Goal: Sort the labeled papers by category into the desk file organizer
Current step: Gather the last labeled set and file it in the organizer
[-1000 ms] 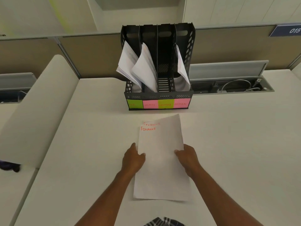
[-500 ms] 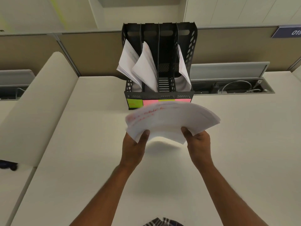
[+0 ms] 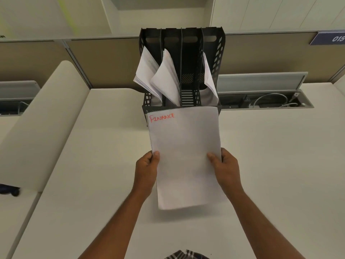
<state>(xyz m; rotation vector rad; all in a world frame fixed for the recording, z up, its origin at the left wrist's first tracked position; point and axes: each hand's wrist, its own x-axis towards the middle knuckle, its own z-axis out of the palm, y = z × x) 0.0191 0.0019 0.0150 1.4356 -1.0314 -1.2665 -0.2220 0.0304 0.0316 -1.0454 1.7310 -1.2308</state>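
before organizer [image 3: 218, 58], hands [image 3: 186, 171] hold paper [image 3: 184, 157]

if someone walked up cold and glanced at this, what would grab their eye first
Most likely the white sheet held up in the middle of the view, FINANCE written in red at its top left corner, gripped at its edges by the left hand and the right hand. Just behind it on the desk stands the black file organizer: three of its four slots hold leaning white papers, while the third from the left looks empty.
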